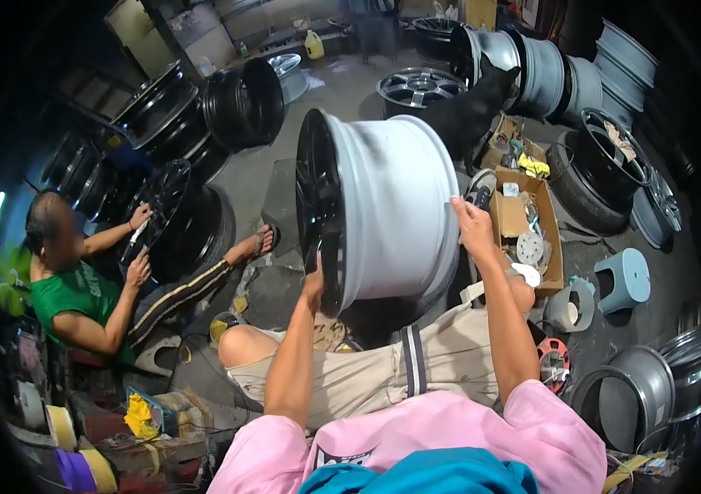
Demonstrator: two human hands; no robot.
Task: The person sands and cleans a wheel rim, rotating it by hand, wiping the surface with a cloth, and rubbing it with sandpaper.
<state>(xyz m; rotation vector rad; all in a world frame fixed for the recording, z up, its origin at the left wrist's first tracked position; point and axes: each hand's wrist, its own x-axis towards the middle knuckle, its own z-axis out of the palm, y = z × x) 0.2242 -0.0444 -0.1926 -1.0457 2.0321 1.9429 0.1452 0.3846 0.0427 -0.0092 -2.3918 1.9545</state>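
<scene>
Two bare hands held one alloy wheel (400, 206) upright at twelve o'clock, above the sitter's lap. Its single broad barrel was pale silver-grey, smudged darker near the top; its one face, turned toward nine o'clock, was glossy black. The right hand (474, 226) had its fingers bent around the barrel's edge at three o'clock. The left hand (313, 288) touched the black face's lower part, its full grip hidden. From the wheel, two cardboard boxes (554, 247) lay at three o'clock, one black dog (457, 115) at one, one co-worker (87, 300) between eight and nine.
</scene>
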